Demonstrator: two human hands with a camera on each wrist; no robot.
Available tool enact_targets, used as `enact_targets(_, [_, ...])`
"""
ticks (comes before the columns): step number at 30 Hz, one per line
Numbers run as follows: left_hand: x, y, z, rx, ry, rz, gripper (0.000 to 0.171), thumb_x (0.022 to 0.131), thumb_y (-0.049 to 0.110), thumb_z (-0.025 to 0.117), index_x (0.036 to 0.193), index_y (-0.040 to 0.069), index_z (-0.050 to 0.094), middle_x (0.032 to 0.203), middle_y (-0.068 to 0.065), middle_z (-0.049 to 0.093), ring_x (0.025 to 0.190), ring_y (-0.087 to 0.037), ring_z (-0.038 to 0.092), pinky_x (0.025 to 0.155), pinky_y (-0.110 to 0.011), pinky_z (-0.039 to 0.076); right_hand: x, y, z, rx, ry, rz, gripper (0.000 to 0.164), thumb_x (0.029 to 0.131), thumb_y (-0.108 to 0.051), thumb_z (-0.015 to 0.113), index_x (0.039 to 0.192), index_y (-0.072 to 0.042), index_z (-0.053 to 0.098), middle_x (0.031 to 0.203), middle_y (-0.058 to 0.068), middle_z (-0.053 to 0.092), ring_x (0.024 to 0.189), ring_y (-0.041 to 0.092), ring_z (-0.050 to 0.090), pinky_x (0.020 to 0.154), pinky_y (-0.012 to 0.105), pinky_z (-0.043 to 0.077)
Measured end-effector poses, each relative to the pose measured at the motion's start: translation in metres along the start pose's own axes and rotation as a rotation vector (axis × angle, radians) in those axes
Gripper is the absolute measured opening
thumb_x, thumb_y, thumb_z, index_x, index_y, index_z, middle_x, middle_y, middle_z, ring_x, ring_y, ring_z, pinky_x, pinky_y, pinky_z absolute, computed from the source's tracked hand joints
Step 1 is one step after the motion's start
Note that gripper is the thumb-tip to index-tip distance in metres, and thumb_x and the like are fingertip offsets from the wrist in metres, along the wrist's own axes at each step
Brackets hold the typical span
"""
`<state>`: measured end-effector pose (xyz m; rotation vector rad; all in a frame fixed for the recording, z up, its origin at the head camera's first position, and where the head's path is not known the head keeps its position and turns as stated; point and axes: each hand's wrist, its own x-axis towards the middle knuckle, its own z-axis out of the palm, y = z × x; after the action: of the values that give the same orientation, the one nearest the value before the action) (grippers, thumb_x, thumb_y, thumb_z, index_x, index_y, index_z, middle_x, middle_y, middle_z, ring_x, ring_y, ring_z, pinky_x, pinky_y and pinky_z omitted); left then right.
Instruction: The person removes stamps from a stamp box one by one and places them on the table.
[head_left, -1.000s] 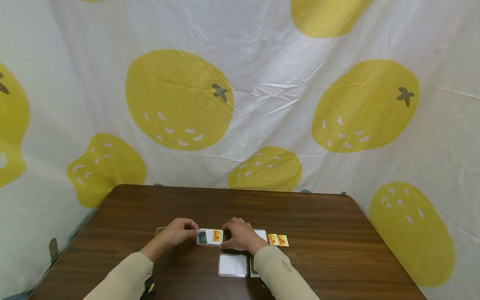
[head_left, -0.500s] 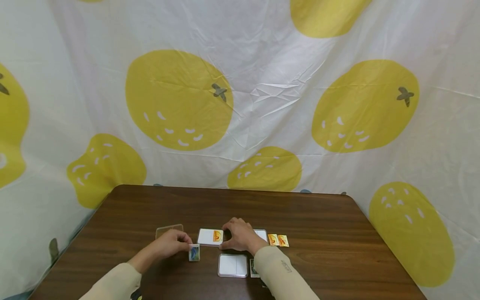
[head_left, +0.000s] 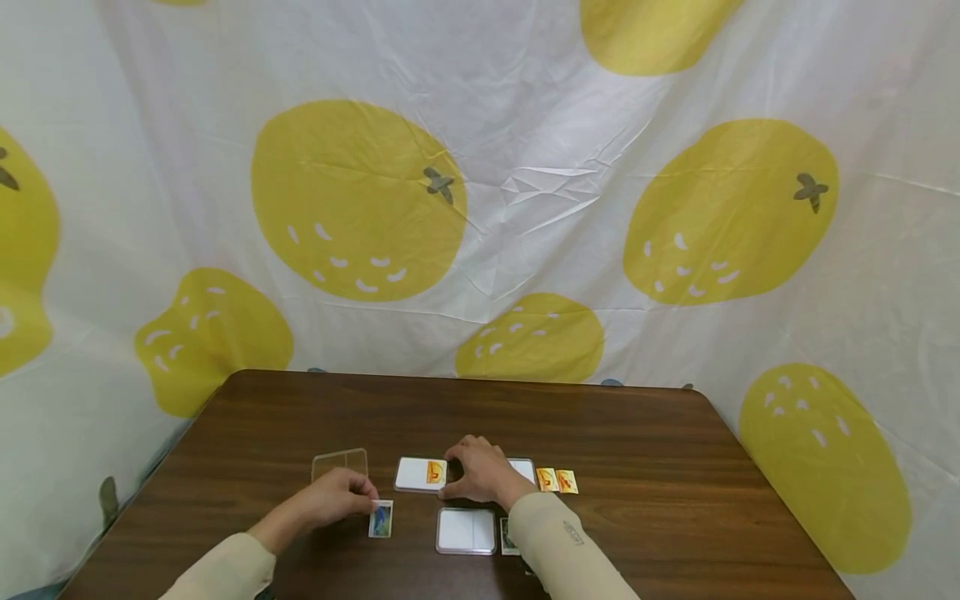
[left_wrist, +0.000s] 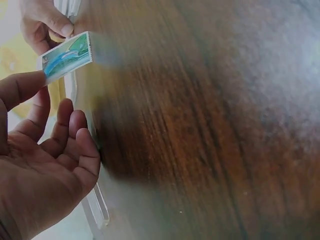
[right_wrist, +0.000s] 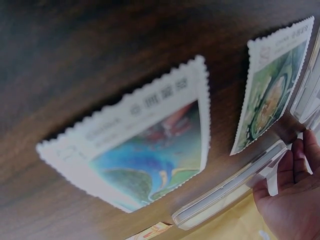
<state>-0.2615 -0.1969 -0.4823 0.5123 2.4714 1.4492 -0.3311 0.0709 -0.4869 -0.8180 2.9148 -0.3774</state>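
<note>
My left hand (head_left: 337, 497) pinches a blue-green postage stamp (head_left: 381, 518) by its edge between thumb and forefinger, above the table's front left area. In the left wrist view, the stamp's (left_wrist: 69, 56) perforated border shows, and the other fingers curl loosely below. My right hand (head_left: 480, 471) holds the right end of a flat clear stamp case (head_left: 411, 473), thumb at the near corner and forefinger at the far one. On its white insert lies an orange stamp (head_left: 435, 472). Behind my left hand is a transparent lid (head_left: 341, 453), partly covered by it.
A second white-backed case (head_left: 465, 531) lies nearer me, with a green stamp (right_wrist: 272, 92) and a blue-and-red stamp (right_wrist: 150, 160) beside it. Another case (head_left: 523, 468) is partly behind my right hand. Two orange-yellow stamps (head_left: 556, 480) sit right of it on the brown table (head_left: 637, 450).
My left hand has lifted the blue-green stamp off the case's white insert and drawn it left and toward me, uncovering the transparent lid. My right hand has stayed at the case.
</note>
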Motion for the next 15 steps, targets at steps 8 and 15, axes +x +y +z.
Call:
enact_targets(8, [0.0014,-0.0036,0.0031,0.159,0.046,0.074,0.005,0.083,0.004,0.071,0.080,0.003,0.067,0.074,0.002,0.059,0.065,-0.012,0.045,0.057,-0.028,0.037,-0.0005,0.0001,0.0004,-0.001,0.001,0.000,0.057,0.078,-0.049,0.081,0.123,-0.016,0.067,0.123,0.003,0.058,0.118,0.024,0.051,0.099,0.046,0.040])
enact_targets(15, [0.0039,-0.0072,0.0047,0.330,0.074,0.097,0.010,0.081,0.009,0.075,0.077,0.010,0.066,0.073,0.006,0.057,0.066,-0.009,0.046,0.060,-0.029,0.039,-0.0002,0.0002,-0.0004,-0.003,0.006,-0.006,0.056,0.078,-0.048,0.081,0.122,-0.015,0.068,0.122,0.004,0.058,0.118,0.025,0.051,0.098,0.046,0.040])
